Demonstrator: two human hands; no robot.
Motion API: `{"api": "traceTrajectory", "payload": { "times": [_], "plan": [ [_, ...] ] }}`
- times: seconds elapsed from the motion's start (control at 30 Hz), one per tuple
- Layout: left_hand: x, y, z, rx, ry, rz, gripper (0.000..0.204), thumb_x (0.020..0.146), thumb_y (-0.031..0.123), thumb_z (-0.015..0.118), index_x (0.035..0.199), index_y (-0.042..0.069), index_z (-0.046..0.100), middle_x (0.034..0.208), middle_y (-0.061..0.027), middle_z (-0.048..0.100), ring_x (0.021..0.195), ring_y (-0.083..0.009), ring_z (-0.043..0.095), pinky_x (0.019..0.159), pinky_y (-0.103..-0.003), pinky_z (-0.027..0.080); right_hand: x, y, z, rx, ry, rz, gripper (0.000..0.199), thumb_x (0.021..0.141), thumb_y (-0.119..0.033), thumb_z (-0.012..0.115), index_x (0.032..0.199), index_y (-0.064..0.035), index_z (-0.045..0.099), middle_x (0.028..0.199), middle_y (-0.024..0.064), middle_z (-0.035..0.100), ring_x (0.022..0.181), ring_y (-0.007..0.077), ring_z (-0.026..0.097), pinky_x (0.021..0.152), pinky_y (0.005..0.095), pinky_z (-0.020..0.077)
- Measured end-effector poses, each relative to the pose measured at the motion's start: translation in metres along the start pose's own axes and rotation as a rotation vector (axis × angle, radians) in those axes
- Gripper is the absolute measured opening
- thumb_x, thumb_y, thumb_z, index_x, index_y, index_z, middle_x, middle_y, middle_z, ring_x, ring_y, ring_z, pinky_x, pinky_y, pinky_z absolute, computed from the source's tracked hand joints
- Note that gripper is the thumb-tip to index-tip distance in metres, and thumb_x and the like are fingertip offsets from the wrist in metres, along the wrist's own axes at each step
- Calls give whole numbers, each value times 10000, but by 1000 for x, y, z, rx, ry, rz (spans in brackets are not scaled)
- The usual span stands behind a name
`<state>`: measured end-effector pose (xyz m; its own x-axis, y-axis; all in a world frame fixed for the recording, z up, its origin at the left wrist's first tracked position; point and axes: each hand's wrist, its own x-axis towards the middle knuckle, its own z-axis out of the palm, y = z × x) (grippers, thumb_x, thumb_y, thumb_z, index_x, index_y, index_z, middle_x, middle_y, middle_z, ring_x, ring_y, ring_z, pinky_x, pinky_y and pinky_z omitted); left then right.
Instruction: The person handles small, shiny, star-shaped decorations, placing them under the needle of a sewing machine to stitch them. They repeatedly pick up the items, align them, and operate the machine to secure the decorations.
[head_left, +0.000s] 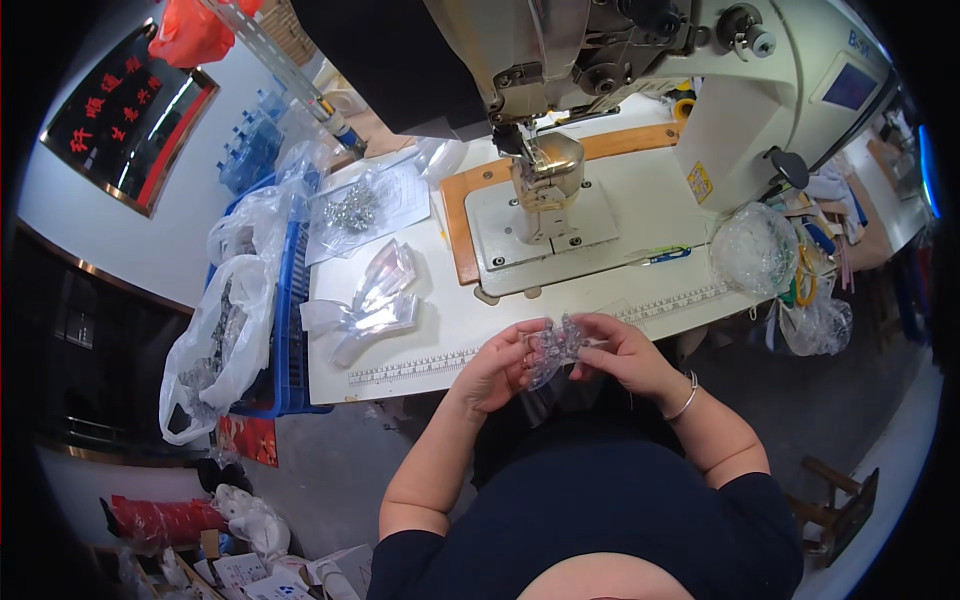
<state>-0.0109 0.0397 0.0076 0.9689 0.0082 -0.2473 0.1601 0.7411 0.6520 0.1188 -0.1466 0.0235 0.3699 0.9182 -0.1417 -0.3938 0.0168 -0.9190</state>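
Note:
My left hand (493, 367) and my right hand (630, 358) meet in front of the table's near edge. Between them they pinch a small clear plastic piece (553, 347) with glittering, bead-like bits on it; its exact kind cannot be made out. Thumbs and fingers of both hands are closed on its two sides. Just beyond the hands lies a printed ruler strip (675, 305) along the table edge. A sewing machine (548, 190) stands past it. Left of the machine, shiny clear plastic pieces (375, 305) lie on the white tabletop (450, 335).
Small glittering parts (350, 207) rest on a clear sheet at the back left. A blue crate (291, 300) with plastic bags (225, 340) adjoins the table's left side. To the right are a thread snipper (668, 255), a bundled clear bag (755, 250) and yellow-handled scissors (805, 275).

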Motion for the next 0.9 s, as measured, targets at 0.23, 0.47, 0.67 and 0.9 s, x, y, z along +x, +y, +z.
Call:
{"api": "traceTrajectory", "payload": {
  "times": [0.23,0.47,0.67,0.9],
  "plan": [
    [4,-13,6,-44,43,69,338,893,279,561,1159,88,475,1085,-83,571,1036,-272,562,840,-377,488,-6,-10,6,-472,201,-335,389,829,8,589,1208,-61,532,1156,95,437,922,155,575,752,247,521],
    [6,-1,0,-409,-104,13,330,910,247,538,1198,117,447,1186,-122,515,1099,-354,537,852,-443,517,-20,-35,2,-500,-36,-198,127,780,-36,670,907,-29,675,828,67,648,828,133,610,709,264,491],
    [23,8,1,51,202,109,269,882,102,559,1144,85,499,1085,-106,573,997,-269,606,794,-346,543,-17,-78,15,-441,-370,-313,91,772,-74,691,848,-23,682,797,65,666,782,133,618,730,267,474],
    [14,5,29,103,121,185,233,884,49,540,1113,24,504,1042,-133,599,913,-237,633,786,-374,557,6,-54,16,-644,159,-227,100,773,-92,690,825,-8,676,779,65,676,703,104,623,652,238,491]
  ]
}}
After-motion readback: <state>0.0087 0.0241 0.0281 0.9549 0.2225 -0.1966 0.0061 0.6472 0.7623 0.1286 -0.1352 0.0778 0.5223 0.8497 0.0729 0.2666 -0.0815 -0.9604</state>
